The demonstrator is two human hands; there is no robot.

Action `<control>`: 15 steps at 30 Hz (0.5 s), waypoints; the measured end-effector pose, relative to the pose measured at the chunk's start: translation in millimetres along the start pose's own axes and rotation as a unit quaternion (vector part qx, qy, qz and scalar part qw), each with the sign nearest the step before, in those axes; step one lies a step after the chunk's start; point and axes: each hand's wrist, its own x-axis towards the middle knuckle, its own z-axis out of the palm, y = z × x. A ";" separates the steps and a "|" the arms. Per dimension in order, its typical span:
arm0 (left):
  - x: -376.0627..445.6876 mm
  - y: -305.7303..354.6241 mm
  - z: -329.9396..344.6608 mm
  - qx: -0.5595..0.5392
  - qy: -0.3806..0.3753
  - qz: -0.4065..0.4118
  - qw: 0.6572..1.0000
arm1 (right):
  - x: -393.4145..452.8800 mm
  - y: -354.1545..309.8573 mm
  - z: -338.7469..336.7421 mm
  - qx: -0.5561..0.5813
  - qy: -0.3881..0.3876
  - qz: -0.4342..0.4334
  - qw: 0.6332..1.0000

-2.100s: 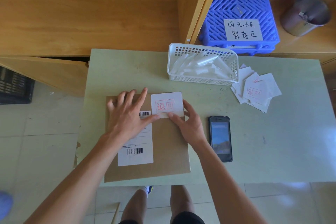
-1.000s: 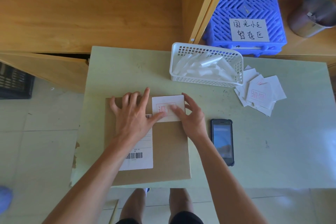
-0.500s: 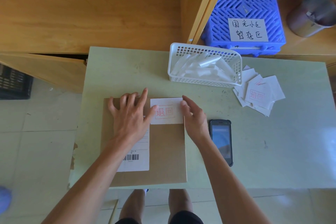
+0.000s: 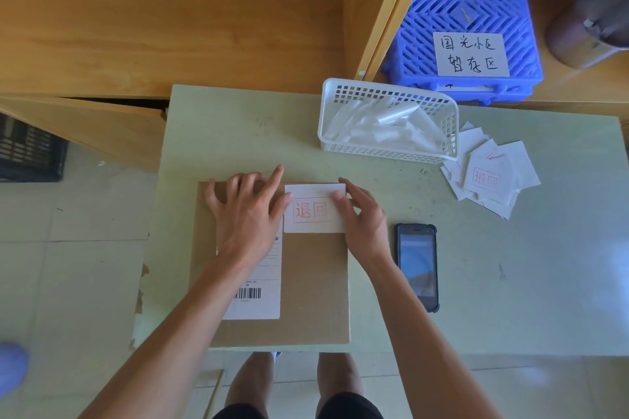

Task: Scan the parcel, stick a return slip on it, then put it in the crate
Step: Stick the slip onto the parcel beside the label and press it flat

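A flat brown cardboard parcel lies at the near edge of the pale green table. A white shipping label with a barcode is stuck on its left half. A white return slip with a red stamp sits at the parcel's top right corner. My left hand lies flat on the parcel, its thumb touching the slip's left edge. My right hand rests at the slip's right edge, fingers pressing down on it. A blue crate with a handwritten sign stands on the wooden shelf at the back right.
A black handheld scanner lies face up right of the parcel. A white mesh basket of peeled backings stands behind. Several loose return slips are heaped at its right. A metal cup sits far right. A black crate stands on the floor at left.
My right hand slid off the slip's middle to its right edge, uncovering the red stamp. My left hand stayed flat on the parcel.
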 end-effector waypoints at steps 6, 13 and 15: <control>4.8 5.7 -2.3 -0.038 0.010 -0.035 0.999 | 2.0 5.5 -2.3 -0.057 0.044 -0.007 0.997; 9.8 29.0 0.1 0.018 -0.019 -0.087 0.996 | -3.3 -18.3 29.4 -0.161 0.084 0.032 0.983; 9.3 27.4 1.2 0.025 -0.011 -0.087 0.996 | -2.2 -16.8 32.9 -0.152 0.092 0.042 0.983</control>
